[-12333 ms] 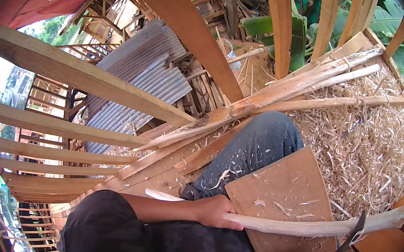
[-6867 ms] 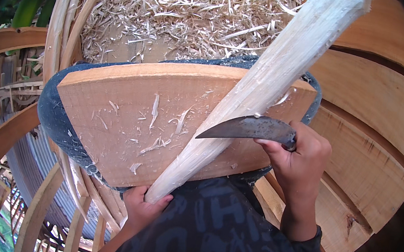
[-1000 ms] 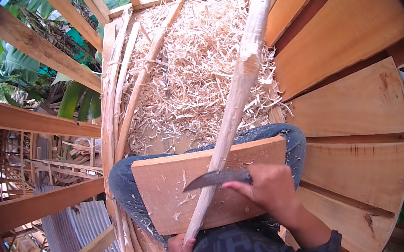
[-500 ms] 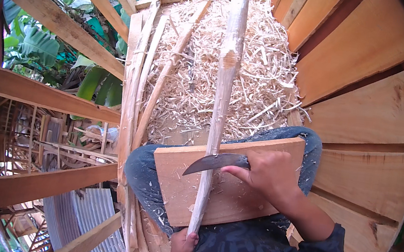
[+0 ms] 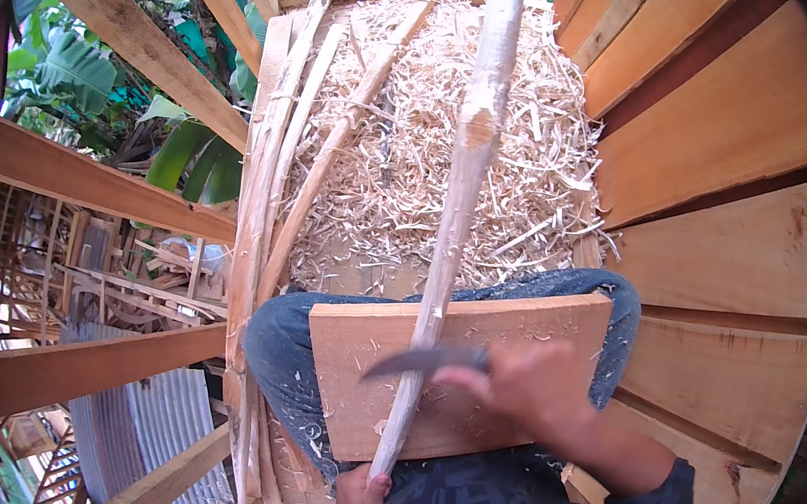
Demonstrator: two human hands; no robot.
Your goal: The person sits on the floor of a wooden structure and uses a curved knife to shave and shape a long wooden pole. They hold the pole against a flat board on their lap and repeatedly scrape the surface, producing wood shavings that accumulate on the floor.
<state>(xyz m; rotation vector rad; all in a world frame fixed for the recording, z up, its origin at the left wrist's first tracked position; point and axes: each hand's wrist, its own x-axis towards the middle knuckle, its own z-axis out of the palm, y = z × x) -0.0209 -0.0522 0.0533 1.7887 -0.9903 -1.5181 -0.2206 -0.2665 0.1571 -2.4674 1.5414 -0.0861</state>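
My right hand [image 5: 540, 385] is closed round the handle of a knife [image 5: 415, 361] with a broad, dark, curved blade; hand and blade are slightly blurred. The blade lies across a long pale wooden pole [image 5: 462, 194], near its lower part. At the pole's near end, my left hand [image 5: 360, 492] is wrapped round it, low in the view by my body. The pole slants up and away over a flat wooden board [image 5: 496, 404] that rests on my lap. Small shavings cling to the board.
A thick heap of wood shavings [image 5: 417, 143] covers the floor ahead. Long thin strips [image 5: 351, 120] lie along the left side, beside slatted rails [image 5: 99, 185] with leaves beyond. Wide wooden planks [image 5: 727, 241] form the right side. Corrugated sheets [image 5: 151, 423] show below left.
The knife and my right hand have moved down along the pole, toward me. The pole's far end has shifted a little right; my left hand still grips its near end.
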